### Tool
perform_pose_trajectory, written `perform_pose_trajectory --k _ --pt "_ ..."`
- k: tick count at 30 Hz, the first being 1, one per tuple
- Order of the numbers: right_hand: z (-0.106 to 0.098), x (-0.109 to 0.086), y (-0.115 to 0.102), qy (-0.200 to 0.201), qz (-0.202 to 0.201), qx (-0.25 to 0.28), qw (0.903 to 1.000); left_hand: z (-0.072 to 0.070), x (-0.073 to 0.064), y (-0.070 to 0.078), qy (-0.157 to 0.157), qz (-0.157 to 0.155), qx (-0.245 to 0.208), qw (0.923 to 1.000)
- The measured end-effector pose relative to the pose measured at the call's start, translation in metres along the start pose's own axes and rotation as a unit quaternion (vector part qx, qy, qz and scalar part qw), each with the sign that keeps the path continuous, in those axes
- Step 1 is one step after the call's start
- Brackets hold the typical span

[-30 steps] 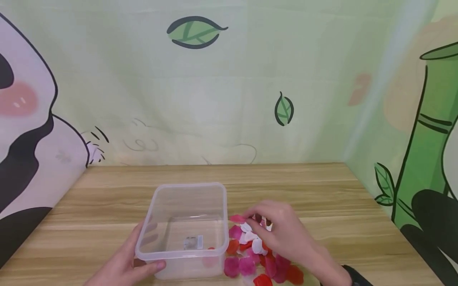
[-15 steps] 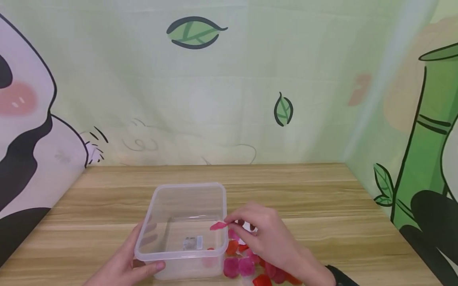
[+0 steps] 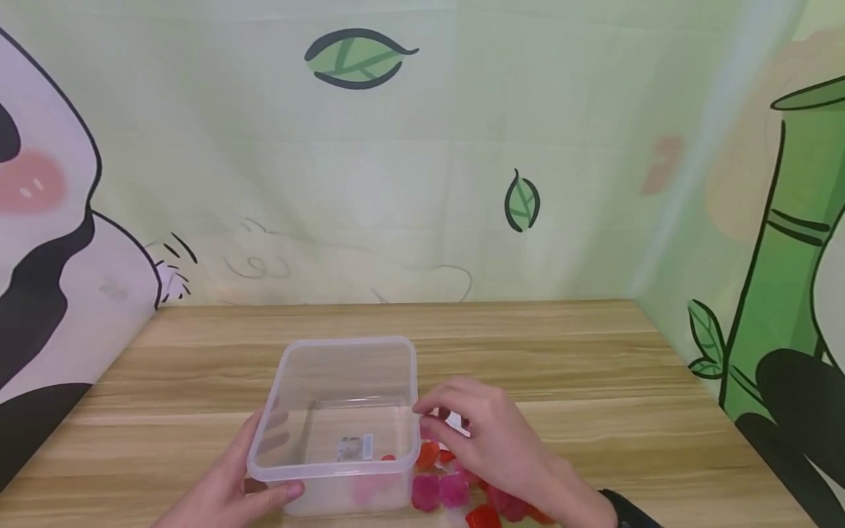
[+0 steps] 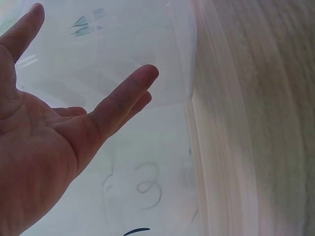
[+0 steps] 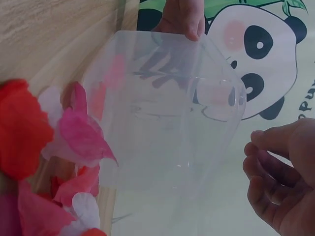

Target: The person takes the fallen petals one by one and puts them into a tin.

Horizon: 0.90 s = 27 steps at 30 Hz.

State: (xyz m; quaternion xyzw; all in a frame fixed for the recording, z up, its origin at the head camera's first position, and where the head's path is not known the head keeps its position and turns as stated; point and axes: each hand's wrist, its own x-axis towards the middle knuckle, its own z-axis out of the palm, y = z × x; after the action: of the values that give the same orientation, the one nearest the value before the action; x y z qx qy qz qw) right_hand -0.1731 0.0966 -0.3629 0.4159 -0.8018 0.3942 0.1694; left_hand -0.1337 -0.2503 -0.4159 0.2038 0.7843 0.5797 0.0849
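Note:
A clear plastic box (image 3: 333, 475) stands uncovered on the table. My left hand (image 3: 227, 473) rests at its near left corner, thumb on the front wall and straight fingers along the left wall. Over the box's right rim is my right hand (image 3: 485, 429), fingers bent, thumb and index tips close together with nothing between them. Inside the box lie a red petal (image 3: 388, 458) and a pink petal (image 3: 365, 488), the latter seen through the wall. Beneath the right hand, a pile of red, pink and white artificial petals (image 3: 454, 490) is partly hidden.
The wooden table (image 3: 528, 337) runs back to a green cloth backdrop (image 3: 422, 183) printed with pandas, leaves and bamboo. A small label (image 3: 355, 447) shows at the box's bottom. On the right wrist is a black band (image 3: 623, 510).
My right hand has carried a pink petal left from the pile to the box's rim and let it drop inside. The left hand and the box have stayed put.

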Motion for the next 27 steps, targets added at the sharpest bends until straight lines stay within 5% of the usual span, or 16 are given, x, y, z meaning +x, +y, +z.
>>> perform_pose_trajectory --k 7,12,19,27 --pt "-0.01 -0.003 0.005 -0.065 0.069 -0.038 0.9948 0.001 -0.001 0.0 0.004 0.009 0.005 0.9999" --pt "-0.019 -0.006 0.008 -0.137 0.117 -0.07 0.9811 0.0 0.0 0.0 0.007 0.02 0.013 0.9997" --pt "-0.021 -0.013 0.013 -0.231 0.149 -0.094 0.9568 0.001 0.0 0.003 0.017 -0.004 0.014 0.9997" --pt "-0.012 -0.019 0.017 -0.286 0.178 -0.073 0.9387 0.002 -0.001 0.005 0.021 -0.02 0.015 0.9995"
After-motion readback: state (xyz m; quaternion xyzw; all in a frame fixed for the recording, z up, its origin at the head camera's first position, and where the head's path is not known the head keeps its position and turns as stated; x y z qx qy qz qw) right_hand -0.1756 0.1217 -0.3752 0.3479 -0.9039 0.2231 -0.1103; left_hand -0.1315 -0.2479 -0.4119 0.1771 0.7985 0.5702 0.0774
